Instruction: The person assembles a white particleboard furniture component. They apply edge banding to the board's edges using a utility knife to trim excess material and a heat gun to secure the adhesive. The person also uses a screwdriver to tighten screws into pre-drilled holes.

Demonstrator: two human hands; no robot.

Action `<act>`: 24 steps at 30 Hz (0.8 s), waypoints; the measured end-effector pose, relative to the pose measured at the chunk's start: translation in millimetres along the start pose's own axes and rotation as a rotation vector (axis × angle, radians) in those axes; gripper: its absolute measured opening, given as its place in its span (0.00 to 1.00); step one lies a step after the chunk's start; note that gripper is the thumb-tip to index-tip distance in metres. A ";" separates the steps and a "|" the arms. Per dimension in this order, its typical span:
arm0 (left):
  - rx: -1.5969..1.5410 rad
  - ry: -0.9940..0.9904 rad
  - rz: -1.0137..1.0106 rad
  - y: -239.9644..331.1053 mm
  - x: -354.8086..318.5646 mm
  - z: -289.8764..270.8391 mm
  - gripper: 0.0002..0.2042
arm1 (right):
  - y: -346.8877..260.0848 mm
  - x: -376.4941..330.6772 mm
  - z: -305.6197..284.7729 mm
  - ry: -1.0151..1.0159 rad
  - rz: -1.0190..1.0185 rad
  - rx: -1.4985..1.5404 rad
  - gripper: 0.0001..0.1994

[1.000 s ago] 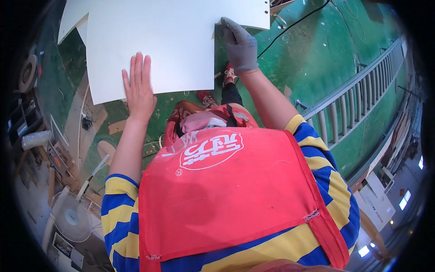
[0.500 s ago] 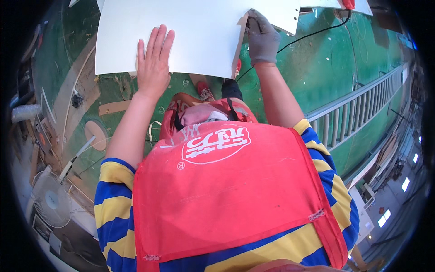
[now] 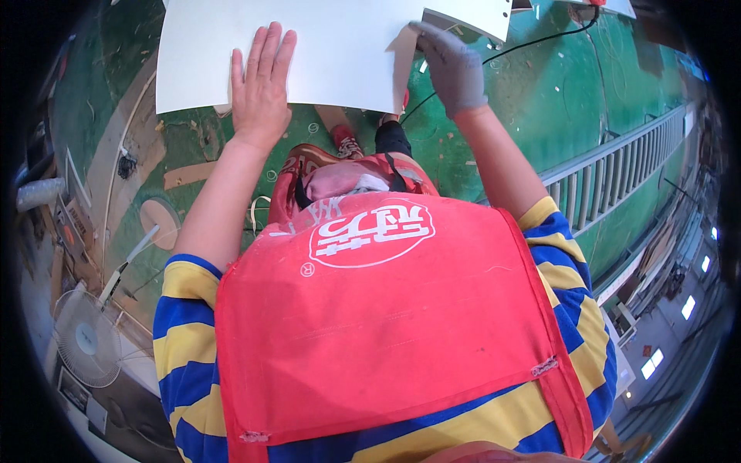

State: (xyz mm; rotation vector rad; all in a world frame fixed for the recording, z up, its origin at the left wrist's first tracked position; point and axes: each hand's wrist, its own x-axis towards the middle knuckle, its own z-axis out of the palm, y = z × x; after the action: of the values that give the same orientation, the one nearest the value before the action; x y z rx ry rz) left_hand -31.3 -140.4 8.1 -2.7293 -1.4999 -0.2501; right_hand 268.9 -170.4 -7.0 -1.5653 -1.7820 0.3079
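My bare left hand (image 3: pixel 262 89) lies flat on a large white panel (image 3: pixel 340 54), its fingers stretched toward the far side. On my right hand (image 3: pixel 454 71) is a grey glove. That hand is at the panel's right edge, its fingers reaching out and the fingertips touching near the edge. A grey-brown band, perhaps shadow, runs along the panel beside the glove. I see nothing held in the right hand, though its palm side is hidden. The panel's far end runs out of the picture.
A second white panel (image 3: pixel 475 17) with dark holes lies beyond the glove. A black cable (image 3: pixel 532 45) crosses the green floor (image 3: pixel 556 92). To the right lies a metal ladder (image 3: pixel 610 176). A white fan (image 3: pixel 87 339) and brown scraps (image 3: pixel 189 175) are at the left.
The panel sits slightly farther up in the picture, and my left hand has gone with it. My right hand has straightened from a more bent shape and shifted a little right.
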 end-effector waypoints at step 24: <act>-0.066 0.078 0.021 0.0 -2.4 -0.3 0.47 | -16.9 39.1 12.9 0.177 0.300 -0.110 0.13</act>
State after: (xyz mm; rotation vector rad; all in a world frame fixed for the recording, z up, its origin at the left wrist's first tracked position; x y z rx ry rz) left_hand -32.6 -142.4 8.1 -2.7488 -1.4690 -0.4073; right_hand 248.0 -134.2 8.4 -1.8802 -1.4502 0.2083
